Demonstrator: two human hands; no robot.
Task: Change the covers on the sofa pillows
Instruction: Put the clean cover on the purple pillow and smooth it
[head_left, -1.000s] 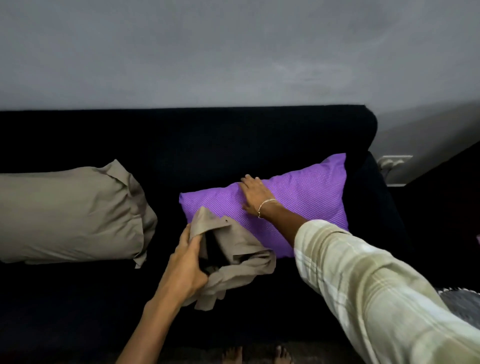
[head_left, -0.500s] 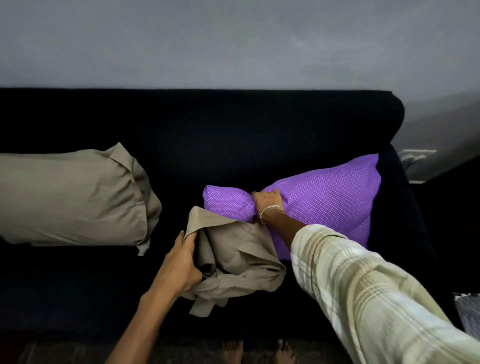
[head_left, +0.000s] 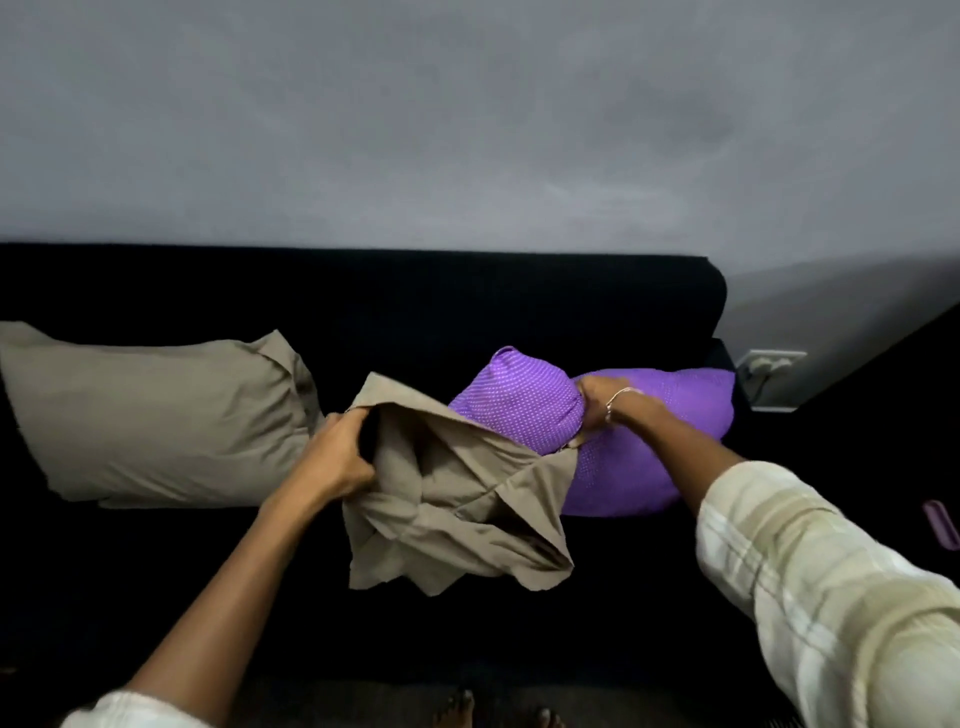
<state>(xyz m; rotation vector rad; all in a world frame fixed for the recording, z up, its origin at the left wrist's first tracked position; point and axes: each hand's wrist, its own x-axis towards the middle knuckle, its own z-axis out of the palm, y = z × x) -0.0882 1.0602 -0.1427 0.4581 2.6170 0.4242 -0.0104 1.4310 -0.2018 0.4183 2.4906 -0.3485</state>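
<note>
Purple first: squeezing the left end of the purple pillow (head_left: 649, 441) with the right hand (head_left: 597, 405), fingers wrapped tight round the bunched neck, probably narrowing it so it slips into a cover more easily. Leaving the rest of it lying on the dark sofa (head_left: 467, 312) at about 3 o'clock, far end near the armrest. Gripping the rim of the loose tan cover (head_left: 457, 509) with the left hand (head_left: 332, 457) at its 9 o'clock, seemingly holding the mouth open and aiming it toward 2 o'clock, right under that squeezed tip. Overlapping the tip along the cover's 2 o'clock edge, but not going in yet, imo. Ignoring the tan-covered pillow (head_left: 150, 415) over at 9 o'clock, done by the look of it.
</note>
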